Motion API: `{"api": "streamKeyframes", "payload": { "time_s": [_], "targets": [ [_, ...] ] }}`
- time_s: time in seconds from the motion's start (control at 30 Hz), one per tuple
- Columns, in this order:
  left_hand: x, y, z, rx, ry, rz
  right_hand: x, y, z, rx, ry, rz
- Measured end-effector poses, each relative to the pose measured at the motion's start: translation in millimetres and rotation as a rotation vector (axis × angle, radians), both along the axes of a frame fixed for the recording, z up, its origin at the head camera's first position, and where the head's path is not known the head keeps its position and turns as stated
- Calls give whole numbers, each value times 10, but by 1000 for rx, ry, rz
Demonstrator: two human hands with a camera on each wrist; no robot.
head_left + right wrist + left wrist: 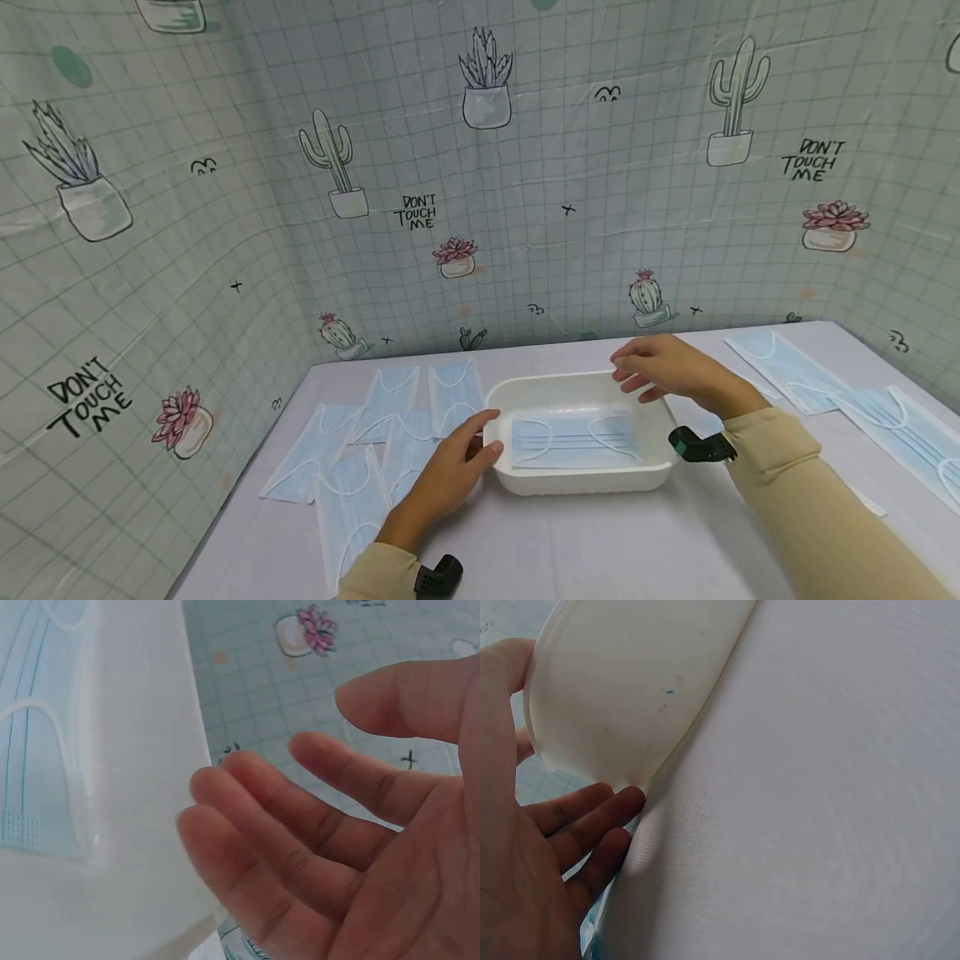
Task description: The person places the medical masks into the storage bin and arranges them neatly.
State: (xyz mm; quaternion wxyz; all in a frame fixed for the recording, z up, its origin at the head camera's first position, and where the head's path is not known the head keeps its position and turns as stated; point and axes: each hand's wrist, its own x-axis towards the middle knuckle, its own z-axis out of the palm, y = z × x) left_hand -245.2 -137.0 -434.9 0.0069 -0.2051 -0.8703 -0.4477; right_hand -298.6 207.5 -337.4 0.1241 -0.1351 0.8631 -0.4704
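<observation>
A white plastic tray (585, 481) with rounded corners sits in front of me. One pale blue face mask (573, 442) lies flat inside it, its white ear loops resting on top. My left hand (453, 467) holds the tray's left end, with a digit over the rim and other fingertips (634, 799) low against the outer wall in the left wrist view. Above the far right corner hovers my right hand (667, 371), fingers loosely bent and nothing in them. In the right wrist view its fingertips (195, 825) overlap the tray's edge.
Several blue masks (348, 492) lie spread, partly overlapping, on the white table (570, 550) left of the tray. More masks (795, 375) lie along the right side. A cactus-print cloth (540, 200) stands behind and on both sides.
</observation>
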Motion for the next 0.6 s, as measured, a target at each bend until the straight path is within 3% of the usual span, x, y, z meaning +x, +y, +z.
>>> {"api": "streamKeyframes", "payload": {
  "time_s": [0.23,0.6],
  "targets": [
    [5,3,0,2,-3,4,109,91,-39,-130,50,-42],
    [10,5,14,10,-16,3,254,249,-75,-193,146,-121]
  ]
}}
